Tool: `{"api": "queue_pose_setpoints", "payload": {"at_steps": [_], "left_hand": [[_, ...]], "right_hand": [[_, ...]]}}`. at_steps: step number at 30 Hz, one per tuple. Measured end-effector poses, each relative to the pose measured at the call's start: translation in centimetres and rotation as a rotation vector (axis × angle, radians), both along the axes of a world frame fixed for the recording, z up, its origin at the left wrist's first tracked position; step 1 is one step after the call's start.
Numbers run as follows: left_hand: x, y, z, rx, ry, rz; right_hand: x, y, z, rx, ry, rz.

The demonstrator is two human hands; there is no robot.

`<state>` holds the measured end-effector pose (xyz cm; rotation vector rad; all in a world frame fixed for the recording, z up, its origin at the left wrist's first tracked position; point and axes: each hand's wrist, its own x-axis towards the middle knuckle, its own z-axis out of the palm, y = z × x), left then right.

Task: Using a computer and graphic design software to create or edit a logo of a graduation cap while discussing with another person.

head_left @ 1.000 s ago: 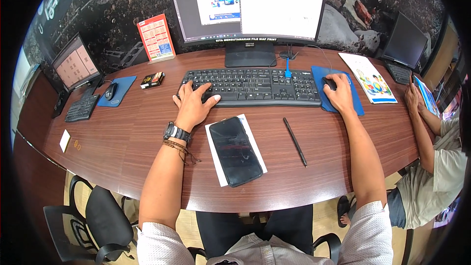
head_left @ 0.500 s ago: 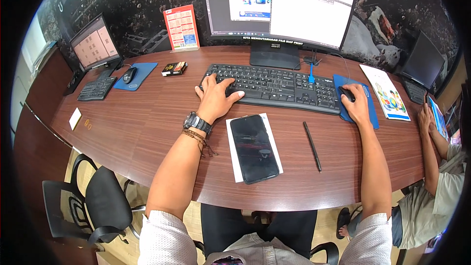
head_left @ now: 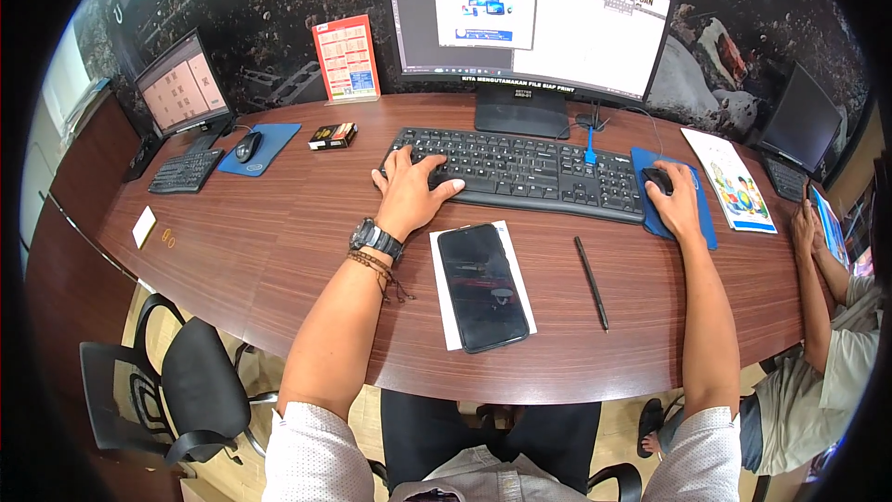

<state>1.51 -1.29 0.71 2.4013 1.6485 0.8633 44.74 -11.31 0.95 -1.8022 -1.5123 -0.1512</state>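
My left hand point(head_left: 409, 195) rests on the left end of a black keyboard point(head_left: 520, 177), fingers spread over its keys and thumb stretched to the right. On a blue mouse pad point(head_left: 704, 223), my right hand point(head_left: 680, 206) is curled over a black computer mouse point(head_left: 658, 178). Beyond the keyboard stands a wide monitor point(head_left: 590, 65) with a document window in front of a white one. Between my forearms a dark smartphone point(head_left: 483, 288) lies on white paper point(head_left: 444, 321), and a black pen point(head_left: 591, 284) lies to its right.
A booklet point(head_left: 729, 177) lies right of the mouse pad. Leftward are a small box point(head_left: 332, 137), a standing calendar point(head_left: 347, 56), and a second monitor point(head_left: 181, 84) with keyboard point(head_left: 184, 170). An office chair point(head_left: 200, 376) stands at left. Another person's hands point(head_left: 806, 228) hold something at far right.
On the monitor, the document window with blue pictures now lies over the white window that covered part of it. Both hands keep their places; the whole view shifts slightly.
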Motion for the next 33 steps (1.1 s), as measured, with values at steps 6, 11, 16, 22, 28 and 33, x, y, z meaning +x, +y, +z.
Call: {"api": "queue_pose_setpoints", "payload": {"at_steps": [6,11,16,22,28,33], "left_hand": [[0.00,0.10,0.03,0.012,0.001,-0.005],[-0.06,0.29,-0.19,0.007,-0.014,-0.023],[0.13,-0.02,0.09,-0.004,0.007,-0.010],[0.05,-0.04,0.26,-0.009,0.023,-0.012],[-0.05,0.33,-0.05,-0.038,-0.005,-0.034],[0.20,0.06,0.24,-0.007,0.030,-0.001]], "right_hand": [[0.25,0.20,-0.57,0.025,-0.035,0.034],[0.38,0.22,-0.78,0.046,-0.024,0.043],[0.36,0.05,-0.76,0.052,-0.022,0.043],[0.13,-0.01,-0.55,0.032,-0.006,0.043],[0.12,0.03,-0.53,0.046,-0.025,0.030],[0.25,0.06,-0.49,0.046,-0.021,0.041]]}}
